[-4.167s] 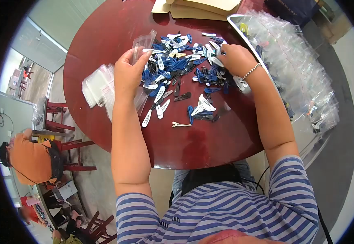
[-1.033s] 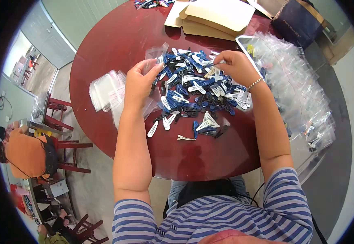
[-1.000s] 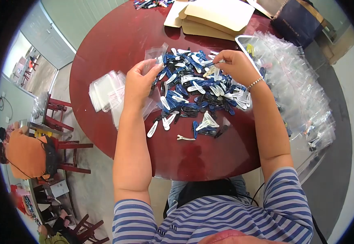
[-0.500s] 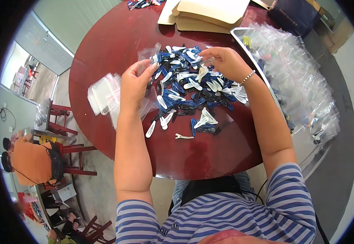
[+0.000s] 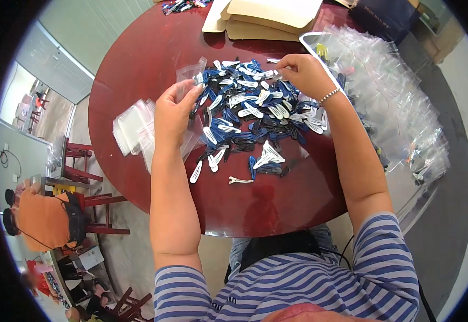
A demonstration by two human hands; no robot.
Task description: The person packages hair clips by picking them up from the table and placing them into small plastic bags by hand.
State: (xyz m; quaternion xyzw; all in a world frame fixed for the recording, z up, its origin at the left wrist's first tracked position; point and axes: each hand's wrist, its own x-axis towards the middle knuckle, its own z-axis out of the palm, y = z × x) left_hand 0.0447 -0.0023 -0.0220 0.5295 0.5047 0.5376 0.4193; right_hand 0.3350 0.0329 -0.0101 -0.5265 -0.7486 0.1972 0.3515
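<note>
A heap of snap hair clips (image 5: 251, 110) in white, blue and black lies on the round dark-red table (image 5: 234, 209). My left hand (image 5: 175, 110), thumb and fingertips pinched together, grips a small clear plastic bag (image 5: 189, 73) at the heap's left edge; the clips at its fingertips are too small to tell apart. At the upper right of the heap my right hand (image 5: 305, 76) is closed in a pinch on a pale hair clip (image 5: 274, 75), partly covered by the fingers. One metal-like clip (image 5: 240, 180) lies alone nearer to me.
Flat clear bags (image 5: 134, 129) lie in a stack left of my forearm. On the right is a white-edged tray (image 5: 312, 36) piled with filled plastic bags (image 5: 395, 102). Folded cardboard (image 5: 271, 27) and a dark paper bag (image 5: 382, 19) are at the back. A person in orange (image 5: 43, 217) sits far left.
My right hand has shifted slightly right and its fingers have closed into a pinch over the heap. My left hand still grips the bag. The whole view has shifted a little.
</note>
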